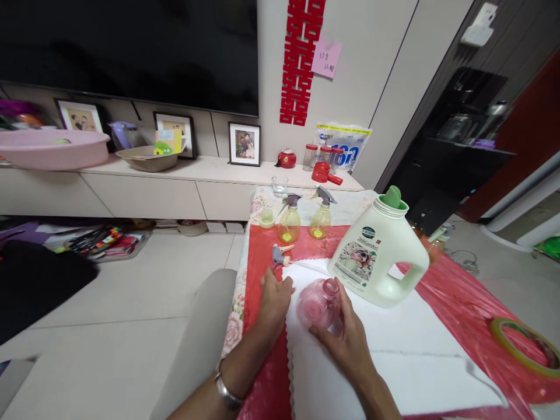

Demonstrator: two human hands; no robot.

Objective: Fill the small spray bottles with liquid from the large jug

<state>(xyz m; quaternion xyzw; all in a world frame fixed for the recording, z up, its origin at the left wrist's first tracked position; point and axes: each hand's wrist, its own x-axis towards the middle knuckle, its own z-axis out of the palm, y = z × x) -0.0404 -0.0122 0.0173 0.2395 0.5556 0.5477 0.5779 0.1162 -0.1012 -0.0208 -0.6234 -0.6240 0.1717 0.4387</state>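
A pink see-through spray bottle point(320, 304) without its top is held by my right hand point(345, 341), fingers around its side, its open neck tilted up. My left hand point(275, 300) is closed at the near end of a grey and peach trigger spray head point(281, 255); its thin tube points right over the white cloth. Just right of the pink bottle stands a large pale green detergent jug point(380, 251), a green piece point(392, 197) in its open mouth. Beyond my hands are two yellow spray bottles point(289, 226) with grey triggers and a pale green cap point(266, 218).
The white cloth point(394, 361) lies over red plastic sheeting point(468, 303) on the table. A roll of tape point(525, 345) lies at the right. A glass cup point(279, 185) stands at the back. Behind runs a low cabinet point(153, 195) with picture frames and a pink basin point(52, 149).
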